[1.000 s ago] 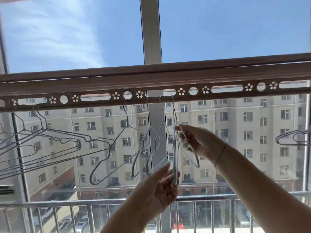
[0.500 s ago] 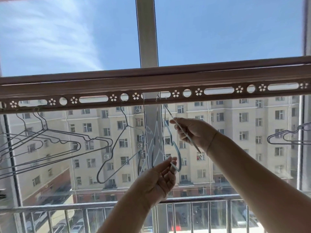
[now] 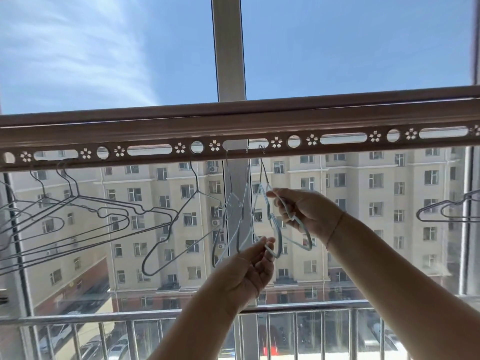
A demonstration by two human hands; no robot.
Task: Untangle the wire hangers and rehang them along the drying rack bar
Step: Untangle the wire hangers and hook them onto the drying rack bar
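Head view: we hold the tangled pale hangers (image 3: pixel 280 239) under the bar (image 3: pixel 233 126).

The pale hangers hang by their hooks from a slot near the middle of the bar, bunched in front of the window post (image 3: pixel 230 48). Our left hand (image 3: pixel 249 271) reaches up from below and pinches a low loop of the bunch between thumb and fingertips. Our right hand (image 3: pixel 309 214), higher and to the right, has its fingers curled round the wire of another hanger in the bunch. Grey hangers (image 3: pixel 109 211) hang slanted along the bar's left part, more (image 3: pixel 446 211) at the far right edge. A railing (image 3: pixel 78 319) runs below.
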